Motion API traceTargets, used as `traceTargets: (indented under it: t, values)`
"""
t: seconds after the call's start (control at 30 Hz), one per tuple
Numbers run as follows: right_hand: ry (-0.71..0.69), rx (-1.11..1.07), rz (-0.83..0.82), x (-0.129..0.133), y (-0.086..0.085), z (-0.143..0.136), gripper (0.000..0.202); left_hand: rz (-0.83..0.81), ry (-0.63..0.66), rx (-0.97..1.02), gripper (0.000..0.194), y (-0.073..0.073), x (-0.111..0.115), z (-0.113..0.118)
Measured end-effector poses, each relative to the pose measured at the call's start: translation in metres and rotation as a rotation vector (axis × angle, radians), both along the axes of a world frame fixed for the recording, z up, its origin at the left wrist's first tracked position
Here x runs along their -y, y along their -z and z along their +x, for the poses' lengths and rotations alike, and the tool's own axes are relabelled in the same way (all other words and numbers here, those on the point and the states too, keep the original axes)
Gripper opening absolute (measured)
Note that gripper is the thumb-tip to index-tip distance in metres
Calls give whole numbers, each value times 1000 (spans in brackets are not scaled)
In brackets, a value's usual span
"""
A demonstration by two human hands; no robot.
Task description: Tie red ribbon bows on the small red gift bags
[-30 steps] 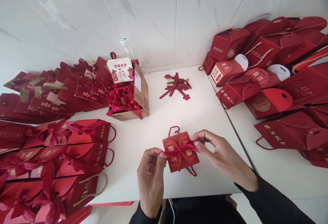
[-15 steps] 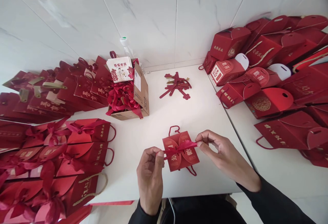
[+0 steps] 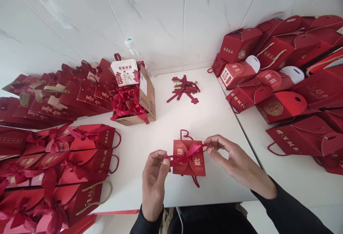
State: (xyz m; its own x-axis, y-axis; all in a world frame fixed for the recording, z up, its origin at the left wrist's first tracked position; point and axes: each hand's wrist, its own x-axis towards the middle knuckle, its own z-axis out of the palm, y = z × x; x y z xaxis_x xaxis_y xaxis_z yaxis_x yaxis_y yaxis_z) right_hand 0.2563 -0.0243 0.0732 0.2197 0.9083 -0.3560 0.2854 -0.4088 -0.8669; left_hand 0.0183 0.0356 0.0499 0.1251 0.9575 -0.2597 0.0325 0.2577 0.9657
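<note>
A small red gift box [image 3: 189, 168] with gold lettering stands on the white table in front of me, its rounded flaps folded over the top. Across it runs a red ribbon [image 3: 193, 150], looped near the middle. My left hand [image 3: 155, 180] pinches the ribbon's left side between thumb and fingers. On the other side my right hand [image 3: 225, 155] pinches the ribbon's right side. Red cord handles [image 3: 184, 134] stick out behind and in front of the box.
A cardboard box [image 3: 148, 94] full of red ribbons, with printed cards [image 3: 124, 73] on top, stands at the back. Red straps [image 3: 184, 89] lie beside it. Ribboned gift boxes [image 3: 83, 162] and upright bags [image 3: 77, 94] fill the left. More red boxes [image 3: 276, 107] crowd the right.
The gift box has turned slightly and now sits squarer to me. My left hand has shifted a little left, and both hands still pinch the ribbon.
</note>
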Motion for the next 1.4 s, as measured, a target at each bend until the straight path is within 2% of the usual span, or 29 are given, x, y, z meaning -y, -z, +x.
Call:
traceTargets:
  t: [0.13, 0.23, 0.33, 0.47, 0.53, 0.8, 1.07, 1.4]
  values:
    - [49, 38, 23, 2, -1, -4, 32, 106, 11, -5, 26, -1, 2, -8]
    - [26, 101, 109, 1, -6, -12, 30, 349, 74, -210, 21, -6, 8, -6]
    - [-62, 185, 227, -3, -9, -20, 28, 617, 210, -434, 29, -10, 12, 1]
    - [-100, 245, 302, -10, -9, -26, 22, 743, 233, -518, 18, -11, 12, 9]
    - [-83, 213, 292, -12, -9, -27, 16, 752, 218, -521, 15, -11, 12, 9]
    - [16, 141, 228, -12, -10, -25, 20, 703, 221, -524, 13, -17, 17, -1]
    - [78, 94, 148, -11, -13, -24, 24, 602, 188, -498, 10, -16, 22, -15]
    - [105, 42, 40, -5, -15, -21, 36, 496, 196, -331, 12, -8, 17, -26]
